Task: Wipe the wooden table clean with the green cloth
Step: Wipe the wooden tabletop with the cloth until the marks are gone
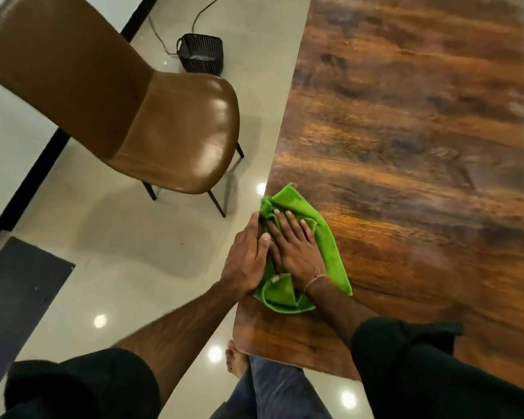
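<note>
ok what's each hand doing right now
Left hand: open, fingers straight, at the edge of the table.
Right hand: open, pressing flat on the green cloth.

A glossy pale tiled floor [127,243] filled the left of the view, with round spots of lamp light [100,320] mirrored in it. A brown padded chair [164,122] on thin black legs stood there, its seat shining. Beyond the chair sat a small black slatted box [201,55], with a thin green cable [204,10] leading towards it. A dark mat [18,306] lay at the lower left, near a black strip [28,189] that crossed the floor
</note>
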